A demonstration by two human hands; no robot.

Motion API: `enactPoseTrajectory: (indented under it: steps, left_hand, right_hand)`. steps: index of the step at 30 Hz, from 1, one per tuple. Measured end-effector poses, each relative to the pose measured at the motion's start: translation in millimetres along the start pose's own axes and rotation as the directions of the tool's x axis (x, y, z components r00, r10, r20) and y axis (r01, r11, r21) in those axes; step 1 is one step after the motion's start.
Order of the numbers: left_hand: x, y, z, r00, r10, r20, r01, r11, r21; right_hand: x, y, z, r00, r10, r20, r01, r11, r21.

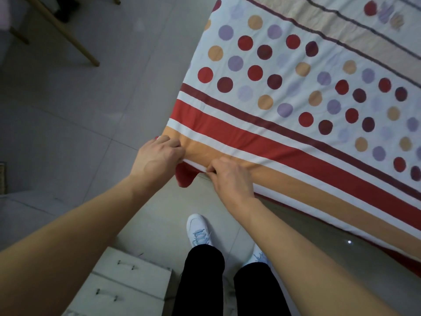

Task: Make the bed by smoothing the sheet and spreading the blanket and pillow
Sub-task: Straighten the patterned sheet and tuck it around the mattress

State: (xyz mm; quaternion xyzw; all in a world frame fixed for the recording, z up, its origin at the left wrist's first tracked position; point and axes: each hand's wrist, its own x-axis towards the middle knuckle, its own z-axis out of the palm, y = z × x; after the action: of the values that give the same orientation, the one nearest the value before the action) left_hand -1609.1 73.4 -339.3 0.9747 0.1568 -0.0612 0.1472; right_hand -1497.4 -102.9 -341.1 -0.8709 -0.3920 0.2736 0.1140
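A sheet (284, 92) with coloured dots and red, orange and white stripes covers the bed, which fills the right half of the view. Both hands are at its near corner. My left hand (157, 158) grips the corner with curled fingers, and a red flap of cloth hangs below it. My right hand (230, 176) pinches the white edge of the sheet just to the right, knuckles up. The sheet lies fairly flat beyond the hands. No blanket or pillow is in view.
Grey tiled floor (79, 115) surrounds the bed on the left. Wooden furniture legs (68, 35) stand at the top left. A white drawer unit (127, 281) sits at the bottom, beside my legs and white shoes (198, 229).
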Motion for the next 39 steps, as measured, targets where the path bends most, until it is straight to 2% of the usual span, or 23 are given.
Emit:
enactPoseTrajectory:
  steps: [6,13,19,24,34,39]
  left_hand:
    - [-9,8,-3,0.999,-0.038,0.018,0.037,0.998,0.043]
    - [8,59,-18,1.0,0.002,0.019,-0.003,0.998,0.056]
    - [42,147,-31,0.997,0.075,-0.004,-0.075,0.997,0.019]
    - [73,220,-33,0.981,0.194,-0.024,-0.193,0.981,0.022]
    - [100,369,-28,0.947,0.32,-0.02,-0.319,0.947,0.028]
    - [110,472,-13,0.922,0.386,-0.009,-0.386,0.922,0.029]
  right_hand:
    - [-8,-8,2,0.998,-0.02,0.064,0.021,1.0,-0.022]
    - [-31,29,-28,0.994,0.016,-0.104,-0.018,1.0,-0.018]
    - [-65,92,-69,0.974,0.125,-0.189,-0.127,0.992,0.0]
    - [-97,144,-104,0.942,0.226,-0.247,-0.228,0.973,0.02]
    - [-177,254,-155,0.868,0.363,-0.339,-0.362,0.93,0.07]
    - [-236,326,-177,0.807,0.463,-0.365,-0.457,0.883,0.111]
